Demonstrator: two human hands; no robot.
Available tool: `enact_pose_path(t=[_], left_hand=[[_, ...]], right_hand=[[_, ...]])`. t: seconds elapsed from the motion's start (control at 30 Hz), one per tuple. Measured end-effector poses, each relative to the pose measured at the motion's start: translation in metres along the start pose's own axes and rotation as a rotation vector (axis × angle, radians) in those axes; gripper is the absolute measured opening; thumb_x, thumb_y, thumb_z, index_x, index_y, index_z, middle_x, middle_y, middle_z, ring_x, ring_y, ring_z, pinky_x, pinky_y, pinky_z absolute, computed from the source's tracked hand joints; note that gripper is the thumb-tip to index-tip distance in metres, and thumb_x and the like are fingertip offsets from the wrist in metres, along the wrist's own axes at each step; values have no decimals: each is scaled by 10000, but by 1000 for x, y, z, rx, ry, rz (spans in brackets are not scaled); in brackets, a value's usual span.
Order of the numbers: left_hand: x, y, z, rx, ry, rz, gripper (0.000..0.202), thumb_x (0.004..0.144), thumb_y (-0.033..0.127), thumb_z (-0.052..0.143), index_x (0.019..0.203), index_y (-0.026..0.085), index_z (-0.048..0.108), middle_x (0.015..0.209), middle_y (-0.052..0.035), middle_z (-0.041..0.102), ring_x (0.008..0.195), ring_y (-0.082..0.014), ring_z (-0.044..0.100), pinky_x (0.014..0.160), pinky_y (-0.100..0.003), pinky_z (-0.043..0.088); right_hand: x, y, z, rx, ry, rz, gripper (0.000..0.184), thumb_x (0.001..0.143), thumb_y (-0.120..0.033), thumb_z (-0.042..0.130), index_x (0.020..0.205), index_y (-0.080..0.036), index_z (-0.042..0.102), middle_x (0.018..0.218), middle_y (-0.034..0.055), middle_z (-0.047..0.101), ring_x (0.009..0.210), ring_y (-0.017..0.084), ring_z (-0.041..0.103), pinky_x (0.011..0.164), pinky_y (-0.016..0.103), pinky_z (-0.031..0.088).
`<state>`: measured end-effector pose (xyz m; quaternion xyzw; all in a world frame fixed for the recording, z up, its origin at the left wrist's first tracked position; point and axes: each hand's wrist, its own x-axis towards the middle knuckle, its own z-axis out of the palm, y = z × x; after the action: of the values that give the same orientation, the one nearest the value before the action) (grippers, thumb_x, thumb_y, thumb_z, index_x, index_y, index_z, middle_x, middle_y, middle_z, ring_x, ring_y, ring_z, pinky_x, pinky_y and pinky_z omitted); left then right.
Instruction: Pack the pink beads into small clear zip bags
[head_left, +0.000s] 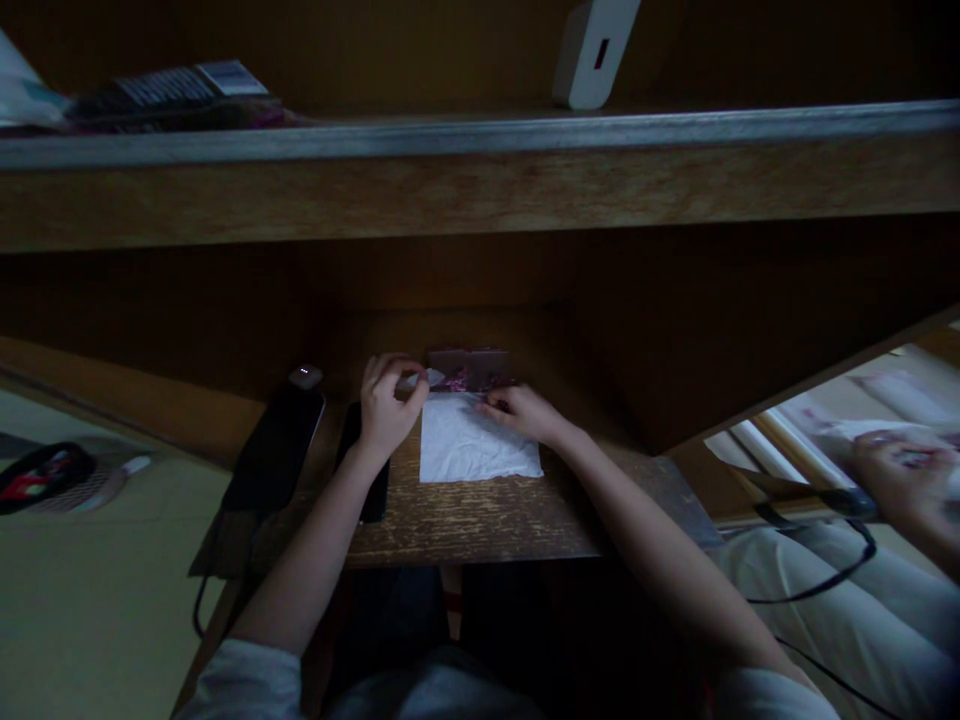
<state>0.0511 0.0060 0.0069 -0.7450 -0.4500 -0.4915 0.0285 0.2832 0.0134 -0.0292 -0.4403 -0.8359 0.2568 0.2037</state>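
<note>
A white, creased sheet like a tissue or cloth (480,445) lies flat on the worn wooden desk (465,530). Thumb and forefinger of my left hand (388,400) are pinched on a small white scrap (435,377) beside the sheet's far left corner. Above the sheet's far right part, my right hand (521,412) has its fingers curled together; what they hold, if anything, is too dark and small to make out. Small pink bits (456,379) show between the hands, in front of a flat greyish-pink box (480,362).
Left of the sheet lie a black phone-like slab (375,495) and a dark flat device (274,455) with a small lit block (306,376). A shelf edge (480,135) crosses above, bearing a white device (596,60). At right, another person's hand (911,480) shows.
</note>
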Motion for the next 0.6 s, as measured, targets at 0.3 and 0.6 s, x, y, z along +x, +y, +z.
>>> enact_pose_path(t=[0.3, 0.6], left_hand=[[-42, 16, -38, 170, -663, 184, 98, 842, 147, 489, 852, 202, 570, 883, -32, 622, 862, -194, 566, 814, -349, 451], [-73, 19, -37, 202, -698, 104, 192, 888, 372, 501, 968, 220, 588, 1064, -46, 630, 989, -217, 557, 863, -389, 440]], right_hand=[[0, 5, -2, -48, -86, 23, 365, 804, -397, 588, 541, -154, 518, 494, -29, 421, 463, 71, 305, 493, 249, 147], [0, 7, -5, -53, -117, 54, 359, 791, -422, 600, 562, -155, 532, 509, -34, 437, 473, 71, 318, 497, 250, 154]])
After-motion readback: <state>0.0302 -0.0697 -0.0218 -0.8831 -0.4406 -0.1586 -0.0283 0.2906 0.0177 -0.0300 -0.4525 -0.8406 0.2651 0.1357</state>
